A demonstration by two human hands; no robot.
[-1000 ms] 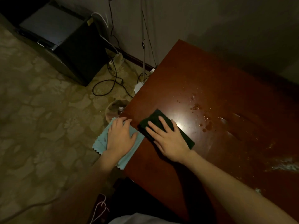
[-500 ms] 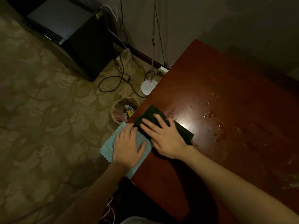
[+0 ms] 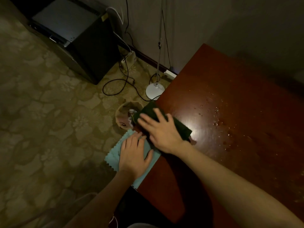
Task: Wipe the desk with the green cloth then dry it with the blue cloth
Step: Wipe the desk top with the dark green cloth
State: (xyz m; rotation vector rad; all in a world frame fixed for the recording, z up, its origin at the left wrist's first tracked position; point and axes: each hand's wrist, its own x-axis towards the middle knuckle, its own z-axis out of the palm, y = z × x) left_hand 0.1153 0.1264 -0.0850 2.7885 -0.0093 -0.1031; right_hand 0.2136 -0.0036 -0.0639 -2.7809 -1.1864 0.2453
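Note:
The dark green cloth (image 3: 181, 127) lies flat at the left edge of the reddish wooden desk (image 3: 230, 99), one corner hanging past the edge. My right hand (image 3: 162, 131) presses flat on it, fingers spread. The light blue cloth (image 3: 113, 153) hangs over the same desk edge, nearer to me. My left hand (image 3: 134, 155) rests palm down on it. Water drops (image 3: 217, 119) and a bright glare spot sit on the desk to the right of the green cloth.
A small waste bin (image 3: 125, 116) with a bottle stands on the patterned carpet just below the desk edge. A white lamp base (image 3: 154, 92) with its pole, cables and a power strip (image 3: 129, 60) lie beyond. A black cabinet (image 3: 79, 38) stands at the far left.
My right hand has slid the green cloth leftward to the desk edge, so its corner now overhangs. My left hand stays on the blue cloth. The view has shifted.

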